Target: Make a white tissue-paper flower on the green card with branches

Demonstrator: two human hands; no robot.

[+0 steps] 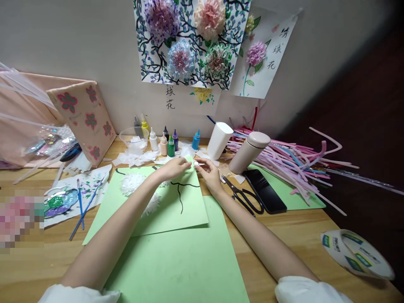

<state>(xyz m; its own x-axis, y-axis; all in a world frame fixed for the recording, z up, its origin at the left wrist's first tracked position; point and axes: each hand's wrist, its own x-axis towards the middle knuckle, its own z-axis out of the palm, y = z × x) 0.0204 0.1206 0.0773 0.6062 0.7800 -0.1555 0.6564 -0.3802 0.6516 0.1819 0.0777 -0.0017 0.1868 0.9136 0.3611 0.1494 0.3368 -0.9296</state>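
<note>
Hands (pixel 176 169) (pixel 209 174) at top grn sheet (pixel 192 208); clear bowl (pixel 124 137) behind w/ wht scraps (pixel 136 145).

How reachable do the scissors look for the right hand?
Probably yes: nothing seems to lie over the scissors beside the right forearm, though the right hand appears to hold a white piece.

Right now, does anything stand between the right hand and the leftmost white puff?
Yes: in this view the left forearm crosses between the right hand and the leftmost white puff. Its height above the sheet is unclear.
</note>
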